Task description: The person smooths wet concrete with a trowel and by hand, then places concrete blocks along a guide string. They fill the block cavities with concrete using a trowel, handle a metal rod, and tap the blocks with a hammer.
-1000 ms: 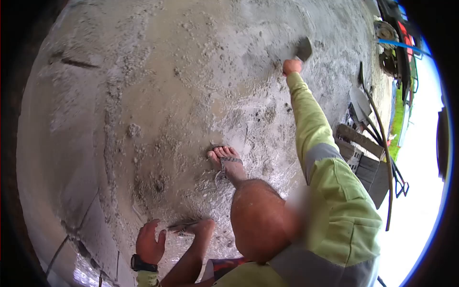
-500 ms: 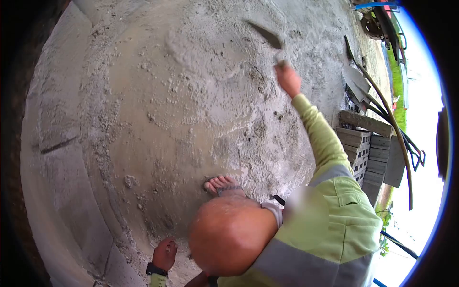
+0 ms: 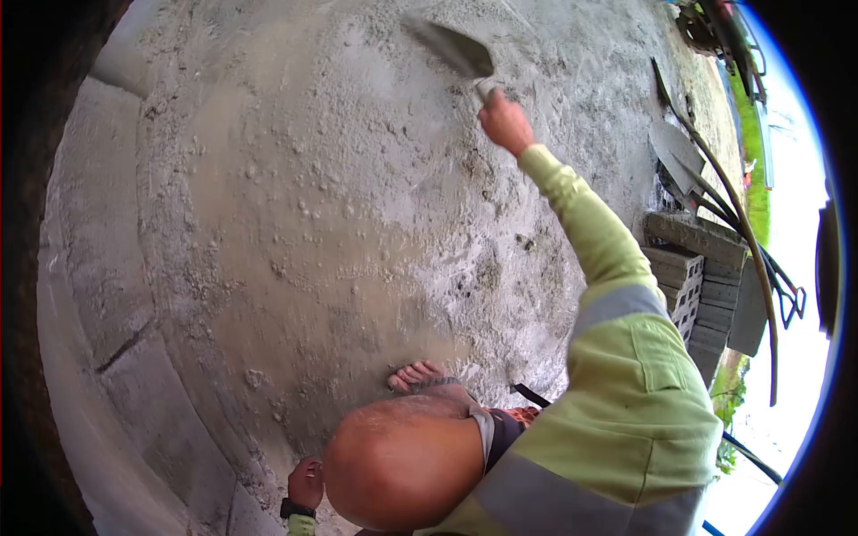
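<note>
My right hand (image 3: 507, 122) is closed around the light handle of a trowel (image 3: 458, 49), near the top of the view. The trowel's blade is blurred by motion and lies just over the rough grey mortar surface (image 3: 357, 161). Low in the view, my left hand (image 3: 307, 482), with a dark watch on its wrist, looks curled beside my bare knee (image 3: 402, 456). The knee partly hides it, so whatever it may hold is not visible. My bare foot (image 3: 418, 375) rests on the wet mortar.
Grey blocks (image 3: 679, 277) are stacked at the right, with a shovel (image 3: 675, 156) and long-handled tools behind them. Along the left runs a row of pale concrete slabs (image 3: 170, 402). A dark machine part (image 3: 702, 31) shows at the top right.
My right hand and the trowel have swung to the left and slightly up. My knee has shifted left and now covers part of my left hand.
</note>
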Available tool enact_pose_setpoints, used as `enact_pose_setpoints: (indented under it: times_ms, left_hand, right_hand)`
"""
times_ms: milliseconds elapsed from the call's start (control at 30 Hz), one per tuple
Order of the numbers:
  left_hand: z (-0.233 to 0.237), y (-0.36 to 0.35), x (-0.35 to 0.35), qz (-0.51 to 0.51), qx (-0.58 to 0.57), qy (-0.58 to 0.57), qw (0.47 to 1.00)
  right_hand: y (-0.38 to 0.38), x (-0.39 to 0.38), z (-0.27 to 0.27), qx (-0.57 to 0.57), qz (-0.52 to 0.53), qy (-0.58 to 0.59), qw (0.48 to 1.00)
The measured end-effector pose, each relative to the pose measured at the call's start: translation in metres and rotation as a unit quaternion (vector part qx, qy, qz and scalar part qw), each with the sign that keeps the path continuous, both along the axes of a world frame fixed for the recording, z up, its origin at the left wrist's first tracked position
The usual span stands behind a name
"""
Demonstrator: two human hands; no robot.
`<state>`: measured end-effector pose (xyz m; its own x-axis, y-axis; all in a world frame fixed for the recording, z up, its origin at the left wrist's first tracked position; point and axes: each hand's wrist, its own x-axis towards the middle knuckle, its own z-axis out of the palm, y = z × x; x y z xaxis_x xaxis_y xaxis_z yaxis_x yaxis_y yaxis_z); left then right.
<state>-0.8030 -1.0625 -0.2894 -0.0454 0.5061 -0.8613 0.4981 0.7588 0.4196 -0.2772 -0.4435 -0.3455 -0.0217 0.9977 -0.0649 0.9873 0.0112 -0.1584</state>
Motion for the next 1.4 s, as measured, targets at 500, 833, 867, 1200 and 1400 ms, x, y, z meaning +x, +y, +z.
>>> enact_pose_setpoints:
  times_ms: [500, 833, 867, 1200, 1400]
  left_hand:
    - [-0.013, -0.123, -0.009, 0.101, -0.088, -0.069, 0.989]
    - [0.016, -0.016, 0.000, 0.006, 0.010, 0.011, 1.000]
    - [0.026, 0.008, -0.002, -0.046, 0.066, -0.016, 0.997]
    - [0.013, 0.091, 0.006, -0.105, 0.189, -0.010, 0.976]
    - [0.011, 0.035, -0.003, -0.064, 0.201, -0.008, 0.977]
  right_hand:
    - [0.254, 0.082, -0.060, 0.056, -0.102, -0.100, 0.988]
    - [0.164, -0.073, -0.041, 0.064, 0.129, -0.040, 0.989]
    - [0.147, -0.079, -0.039, 0.062, 0.154, -0.029, 0.986]
    - [-0.044, -0.035, 0.046, 0.031, 0.206, -0.094, 0.973]
    - [-0.021, 0.080, -0.018, 0.015, -0.108, -0.073, 0.991]
